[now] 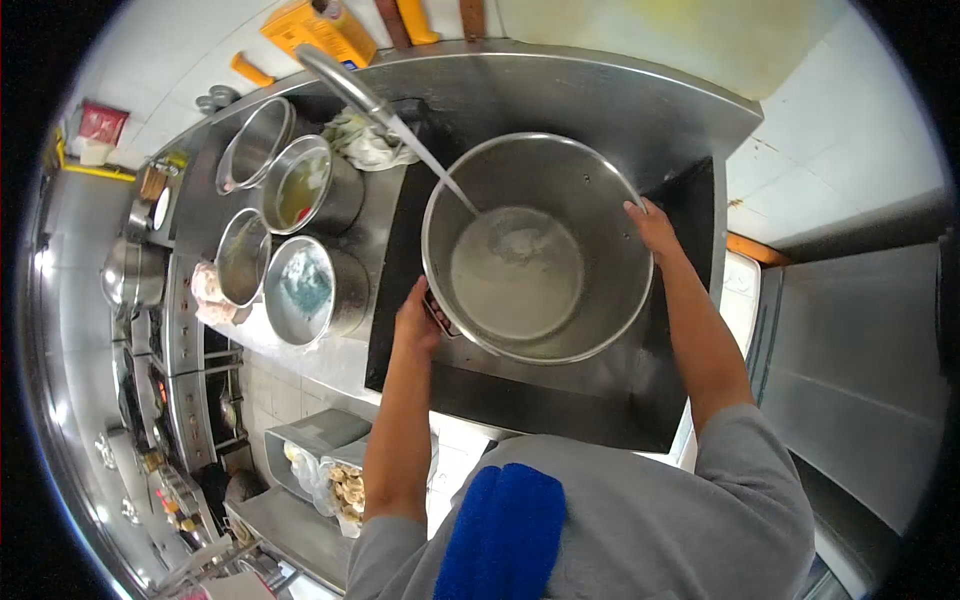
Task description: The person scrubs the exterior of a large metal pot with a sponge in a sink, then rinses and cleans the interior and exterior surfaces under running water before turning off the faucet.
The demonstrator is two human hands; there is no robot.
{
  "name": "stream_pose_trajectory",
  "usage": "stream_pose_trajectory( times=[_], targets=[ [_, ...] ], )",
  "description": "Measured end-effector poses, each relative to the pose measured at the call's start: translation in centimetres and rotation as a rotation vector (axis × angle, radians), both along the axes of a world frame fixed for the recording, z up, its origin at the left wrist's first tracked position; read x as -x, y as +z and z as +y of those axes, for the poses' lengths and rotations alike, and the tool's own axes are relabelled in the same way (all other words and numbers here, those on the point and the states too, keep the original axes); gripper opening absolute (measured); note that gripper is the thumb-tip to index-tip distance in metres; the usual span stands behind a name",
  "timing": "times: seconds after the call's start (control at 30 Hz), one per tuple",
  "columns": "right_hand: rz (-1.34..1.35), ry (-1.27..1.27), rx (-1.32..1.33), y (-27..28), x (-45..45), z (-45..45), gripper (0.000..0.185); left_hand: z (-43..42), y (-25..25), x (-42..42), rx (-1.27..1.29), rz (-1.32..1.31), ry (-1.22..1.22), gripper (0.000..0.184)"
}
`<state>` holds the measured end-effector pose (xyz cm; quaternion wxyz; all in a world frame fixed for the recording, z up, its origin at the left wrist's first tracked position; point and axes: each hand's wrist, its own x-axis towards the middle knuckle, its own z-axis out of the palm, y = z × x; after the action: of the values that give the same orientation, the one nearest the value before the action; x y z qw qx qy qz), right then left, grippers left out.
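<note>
A large steel stockpot [610, 270] stands in the sink [540, 405], tipped a little toward me. Water runs into it from the faucet [345, 80], and cloudy water covers its bottom. My left hand [416, 318] is closed round the side handle at the pot's left. On the opposite side, my right hand [652, 228] grips the pot at its upper right rim; the fingers behind the wall are partly hidden, and I cannot see whether a handle is under them.
Left of the sink, several steel pots stand on the counter, one with bluish water [305, 285], another with yellowish liquid [300, 190]. A crumpled cloth [368, 140] lies behind them. Grey bins [320, 435] sit below. A stove [187, 330] is farther left.
</note>
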<state>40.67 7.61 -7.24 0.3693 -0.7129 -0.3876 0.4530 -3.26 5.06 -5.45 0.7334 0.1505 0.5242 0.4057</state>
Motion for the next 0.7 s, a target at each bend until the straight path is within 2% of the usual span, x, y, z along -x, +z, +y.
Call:
stream_pose_trajectory(
  times=[0.03, 0.1, 0.17, 0.23, 0.3, 0.33, 0.4, 0.47, 0.6, 0.63, 0.7],
  targets=[
    [0.026, -0.055, 0.030, -0.3, -0.8, -0.8, 0.045, 0.5, 4.5, -3.0, 0.063, 0.087, 0.074, 0.031],
    [0.055, -0.117, 0.053, -2.7, -2.2, -2.5, 0.045, 2.0, 8.9, -5.3, -0.001, 0.032, 0.006, 0.031],
    [-0.212, -0.091, 0.174, -10.1, -2.7, -4.0, 0.046, 3.1, 12.4, -8.6, -0.057, 0.007, -0.087, 0.030],
    [0.045, -0.179, 0.321, -16.7, -1.3, -6.0, 0.046, 3.0, 14.5, -12.3, -0.062, 0.055, -0.179, 0.030],
    [0.264, -0.188, 0.519, -13.0, 2.0, -8.3, 0.049, 1.9, 16.8, -15.8, -0.105, 0.092, -0.311, 0.029],
    [0.401, -0.254, 0.459, -10.0, 4.2, -9.8, 0.046, 1.1, 16.9, -16.9, -0.138, 0.116, -0.390, 0.027],
    [0.596, -0.198, 0.493, -13.8, 5.3, -11.4, 0.049, -0.8, 16.3, -18.9, -0.194, 0.168, -0.569, 0.025],
    [0.762, -0.161, 0.514, -16.0, 6.5, -13.0, 0.051, -3.4, 16.6, -20.7, -0.244, 0.378, -0.788, 0.029],
    [0.861, -0.221, 0.472, -14.3, 7.7, -15.0, 0.052, -9.4, 16.9, -23.0, -0.532, 0.480, -0.977, 0.040],
    [0.865, -0.230, 0.463, -13.8, 7.7, -15.1, 0.052, -10.2, 17.7, -23.1, -0.538, 0.488, -0.969, 0.040],
    [0.867, -0.240, 0.444, -12.8, 7.5, -15.5, 0.052, -11.2, 20.0, -23.6, -0.442, 0.420, -1.145, 0.041]
  ],
)
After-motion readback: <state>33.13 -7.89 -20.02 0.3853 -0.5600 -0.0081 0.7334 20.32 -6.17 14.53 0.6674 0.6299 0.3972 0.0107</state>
